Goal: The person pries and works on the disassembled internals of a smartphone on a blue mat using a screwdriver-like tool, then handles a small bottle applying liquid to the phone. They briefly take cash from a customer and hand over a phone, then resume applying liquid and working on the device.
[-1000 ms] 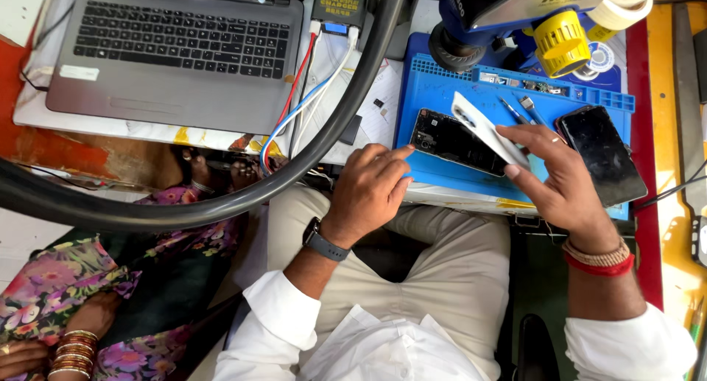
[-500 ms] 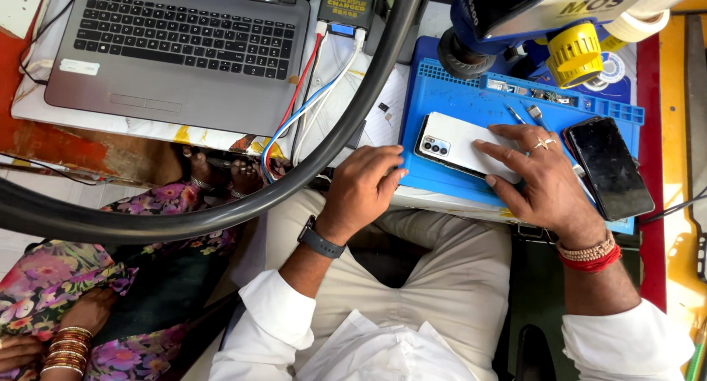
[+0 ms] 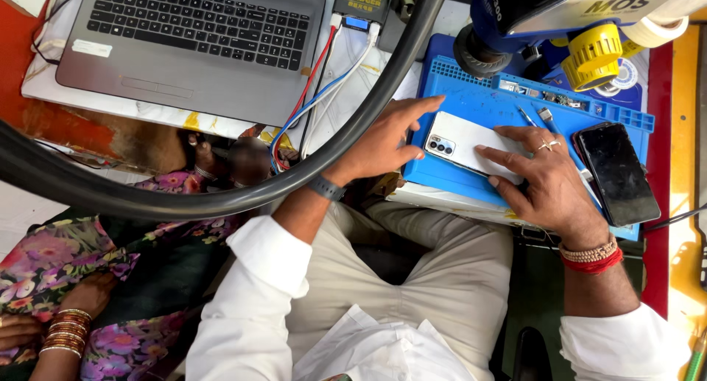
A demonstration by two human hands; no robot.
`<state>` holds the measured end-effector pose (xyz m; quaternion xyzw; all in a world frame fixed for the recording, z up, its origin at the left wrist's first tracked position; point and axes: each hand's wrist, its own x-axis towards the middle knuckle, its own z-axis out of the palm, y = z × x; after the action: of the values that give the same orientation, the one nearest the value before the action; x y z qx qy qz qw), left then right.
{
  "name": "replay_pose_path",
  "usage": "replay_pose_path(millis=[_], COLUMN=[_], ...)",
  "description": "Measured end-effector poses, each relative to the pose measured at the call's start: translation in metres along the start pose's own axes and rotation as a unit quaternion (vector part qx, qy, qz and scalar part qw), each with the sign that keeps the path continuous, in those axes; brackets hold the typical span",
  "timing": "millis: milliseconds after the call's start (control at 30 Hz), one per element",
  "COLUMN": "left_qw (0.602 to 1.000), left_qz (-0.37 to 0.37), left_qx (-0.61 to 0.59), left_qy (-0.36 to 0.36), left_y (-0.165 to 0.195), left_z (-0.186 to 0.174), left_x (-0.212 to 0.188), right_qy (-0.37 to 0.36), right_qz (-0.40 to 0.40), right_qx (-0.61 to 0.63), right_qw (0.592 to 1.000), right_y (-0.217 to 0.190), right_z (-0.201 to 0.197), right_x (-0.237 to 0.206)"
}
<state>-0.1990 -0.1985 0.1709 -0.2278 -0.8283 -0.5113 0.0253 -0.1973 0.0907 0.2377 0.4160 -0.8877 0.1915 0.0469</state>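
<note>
A white phone [image 3: 462, 142] lies back-up, camera end to the left, on a blue work mat [image 3: 508, 101]. My right hand [image 3: 541, 176] lies flat over the phone's right half, fingers spread and pressing on it. My left hand [image 3: 387, 142] reaches in from the left, its fingers touching the phone's left end and the mat's edge. A second phone [image 3: 617, 172] with a dark screen rests on the mat just right of my right hand.
A grey laptop [image 3: 195, 42] sits at the upper left with red, blue and white cables [image 3: 313, 94] beside it. A thick black curved tube [image 3: 221, 197] crosses the view. A blue machine and yellow tape rolls [image 3: 600, 53] stand behind the mat. Another person in floral clothes [image 3: 66, 278] sits lower left.
The phone, held tilted with its dark screen up a second ago, now lies back-up and flat on the mat. My left hand moved up to its left end; my right hand flattened over it.
</note>
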Motion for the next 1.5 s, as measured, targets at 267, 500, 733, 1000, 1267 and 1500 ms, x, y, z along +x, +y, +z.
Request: replay_pose_path(millis=[267,500,733,1000,1267,1500], left_qw=[0.997,0.994,0.987,0.959,0.945,0.940], left_qz=[0.048,0.041,0.007,0.058,0.018,0.025], left_qx=[0.061,0.096,0.156,0.269,0.302,0.321], left_qy=[-0.026,-0.031,-0.032,-0.074,-0.121,-0.109], left_y=[-0.025,-0.028,-0.005,0.030,0.049,0.056], left_z=[0.012,0.016,0.014,0.008,0.010,0.013], left_x=[0.028,0.032,0.035,0.036,0.030,0.029], right_qy=[-0.001,-0.013,-0.013,0.032,0.093,0.143], right_qz=[-0.005,0.001,0.001,0.028,0.062,-0.002], right_qx=[-0.013,-0.036,-0.028,0.048,0.059,-0.088], right_qw=[1.000,0.999,1.000,0.998,0.992,0.986], right_y=[-0.002,-0.002,-0.005,-0.001,0.007,-0.007], right_z=[0.001,0.003,0.001,-0.002,0.007,0.014], right_x=[0.001,0.000,-0.002,-0.019,-0.045,-0.048])
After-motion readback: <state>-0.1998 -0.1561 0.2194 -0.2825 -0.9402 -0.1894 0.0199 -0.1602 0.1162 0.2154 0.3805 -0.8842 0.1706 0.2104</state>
